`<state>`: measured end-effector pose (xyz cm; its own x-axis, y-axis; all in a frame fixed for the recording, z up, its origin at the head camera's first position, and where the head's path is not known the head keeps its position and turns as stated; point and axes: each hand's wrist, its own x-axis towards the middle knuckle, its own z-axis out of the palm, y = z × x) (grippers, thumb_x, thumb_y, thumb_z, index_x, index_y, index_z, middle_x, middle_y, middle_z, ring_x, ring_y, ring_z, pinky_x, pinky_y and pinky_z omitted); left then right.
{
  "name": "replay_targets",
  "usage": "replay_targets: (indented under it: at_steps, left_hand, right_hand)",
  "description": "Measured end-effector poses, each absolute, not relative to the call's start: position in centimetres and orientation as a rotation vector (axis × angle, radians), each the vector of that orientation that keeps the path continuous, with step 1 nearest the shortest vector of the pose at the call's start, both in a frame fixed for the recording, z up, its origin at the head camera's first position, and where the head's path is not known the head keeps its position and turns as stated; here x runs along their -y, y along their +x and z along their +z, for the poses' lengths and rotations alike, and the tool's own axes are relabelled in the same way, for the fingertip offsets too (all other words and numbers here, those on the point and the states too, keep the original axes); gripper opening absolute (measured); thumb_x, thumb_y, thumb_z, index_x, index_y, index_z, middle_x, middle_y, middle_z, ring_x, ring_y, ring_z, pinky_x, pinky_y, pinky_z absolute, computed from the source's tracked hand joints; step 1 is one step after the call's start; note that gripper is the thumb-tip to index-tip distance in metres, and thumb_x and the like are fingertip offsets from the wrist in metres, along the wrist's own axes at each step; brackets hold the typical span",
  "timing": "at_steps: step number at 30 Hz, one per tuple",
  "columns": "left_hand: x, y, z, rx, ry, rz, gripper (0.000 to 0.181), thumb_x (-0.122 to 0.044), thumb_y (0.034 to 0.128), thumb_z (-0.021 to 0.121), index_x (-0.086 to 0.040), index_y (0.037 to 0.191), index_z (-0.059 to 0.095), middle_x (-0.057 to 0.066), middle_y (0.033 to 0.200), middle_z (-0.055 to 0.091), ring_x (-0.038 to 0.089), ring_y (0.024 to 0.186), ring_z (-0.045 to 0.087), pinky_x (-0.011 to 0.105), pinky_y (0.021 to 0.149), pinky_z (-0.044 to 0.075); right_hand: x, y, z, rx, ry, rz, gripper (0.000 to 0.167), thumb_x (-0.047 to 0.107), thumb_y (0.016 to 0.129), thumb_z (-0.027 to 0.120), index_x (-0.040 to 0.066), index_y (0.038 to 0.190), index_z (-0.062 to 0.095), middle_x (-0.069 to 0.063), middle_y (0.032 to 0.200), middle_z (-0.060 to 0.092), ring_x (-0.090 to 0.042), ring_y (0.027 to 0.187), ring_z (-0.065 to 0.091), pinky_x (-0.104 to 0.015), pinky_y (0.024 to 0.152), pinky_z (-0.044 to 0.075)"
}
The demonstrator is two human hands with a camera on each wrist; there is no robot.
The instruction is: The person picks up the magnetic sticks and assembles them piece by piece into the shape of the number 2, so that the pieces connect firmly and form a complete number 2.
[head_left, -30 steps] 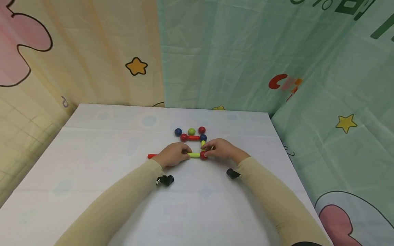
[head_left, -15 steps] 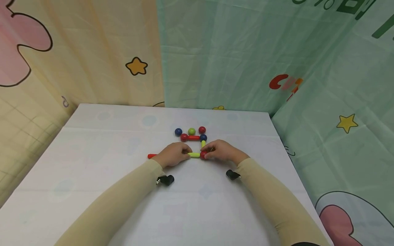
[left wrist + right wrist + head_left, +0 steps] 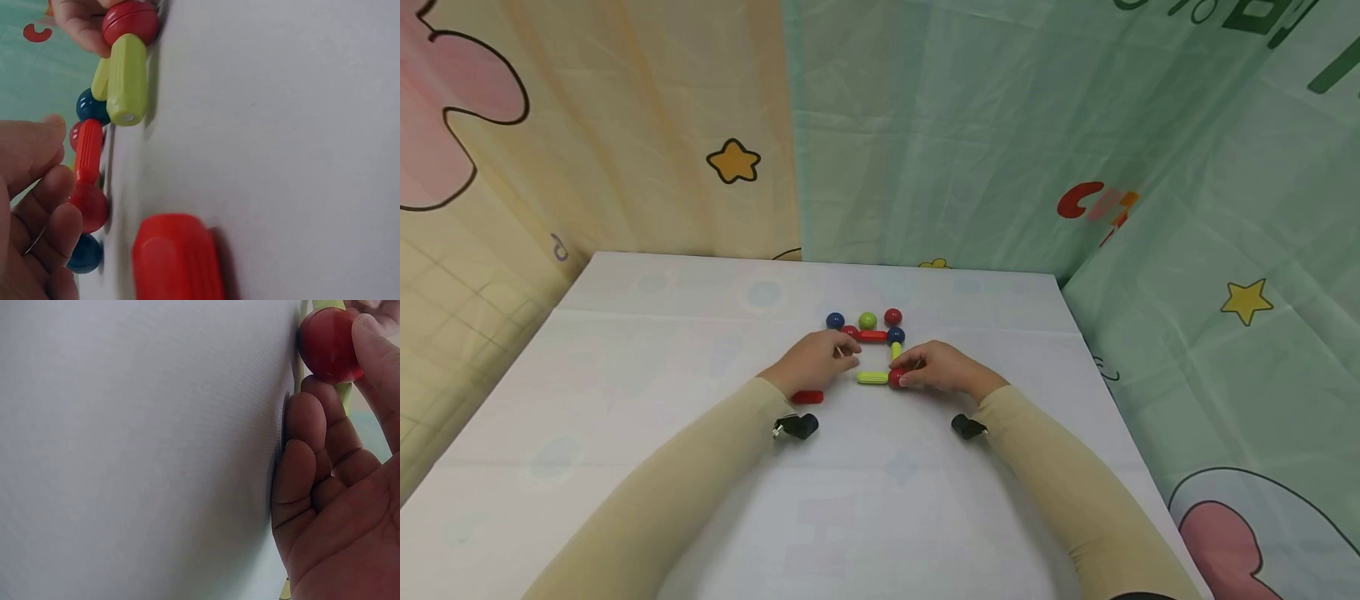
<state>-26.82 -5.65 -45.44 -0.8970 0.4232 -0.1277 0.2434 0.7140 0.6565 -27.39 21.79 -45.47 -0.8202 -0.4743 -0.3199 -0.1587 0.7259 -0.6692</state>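
One red ball [image 3: 895,379] is clamped in the right grip [image 3: 943,367], where two yellow-green sticks [image 3: 872,378] meet on the surface [image 3: 895,525]. The left grip [image 3: 812,362] is held apart, empty. Joints could be broken by twisting.

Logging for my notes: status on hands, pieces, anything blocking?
Left hand empty; right hand pinching corner red ball. Nearer lime rod: one end free. Separate red rod close to left hand; nothing visibly blocking.
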Motion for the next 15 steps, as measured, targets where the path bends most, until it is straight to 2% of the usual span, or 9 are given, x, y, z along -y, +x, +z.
replay_targets:
  at_steps: [4, 9, 12, 15]
  left_hand:
    - [6.4, -27.7, -44.8, -2.709, 0.443, 1.057, 0.029, -0.028, 0.1028, 0.070, -0.018, 0.130, 0.071, 0.003, 0.124, 0.065, 0.026, 0.116, 0.060, 0.045, 0.102, 0.056]
    - [7.4, -29.0, -44.7, -2.831, 0.409, 1.030, 0.042, -0.022, 0.1024, 0.070, -0.011, 0.142, 0.063, 0.013, 0.145, 0.058, 0.033, 0.139, 0.053, 0.052, 0.120, 0.043]
    - [7.9, -29.8, -44.9, -2.834, 0.372, 0.996, 0.050, -0.022, 0.1029, 0.070, -0.012, 0.150, 0.056, 0.015, 0.157, 0.051, 0.035, 0.149, 0.045, 0.053, 0.124, 0.037]
    - [8.4, -30.5, -45.2, -2.797, 0.352, 0.965, 0.055, -0.023, 0.1046, 0.067, -0.015, 0.156, 0.049, 0.015, 0.163, 0.045, 0.035, 0.154, 0.040, 0.055, 0.126, 0.033]
  right_hand:
    - [-21.9, -27.3, -45.5, -2.453, -0.470, -0.892, 0.031, 0.026, 0.096, 0.079, 0.024, 0.127, 0.078, 0.003, 0.127, 0.075, -0.019, 0.115, 0.059, -0.039, 0.104, 0.052]
    - [-22.0, -27.3, -45.6, -2.451, -0.463, -0.899, 0.030, 0.026, 0.096, 0.079, 0.024, 0.126, 0.078, 0.002, 0.126, 0.075, -0.020, 0.115, 0.058, -0.037, 0.101, 0.052]
    - [-22.0, -27.4, -45.7, -2.455, -0.466, -0.900, 0.030, 0.026, 0.096, 0.079, 0.024, 0.126, 0.078, 0.003, 0.124, 0.075, -0.020, 0.116, 0.058, -0.036, 0.101, 0.052]
    - [-22.1, -27.3, -45.7, -2.457, -0.468, -0.906, 0.030, 0.025, 0.096, 0.079, 0.024, 0.125, 0.079, 0.003, 0.123, 0.076, -0.020, 0.116, 0.058, -0.035, 0.099, 0.052]
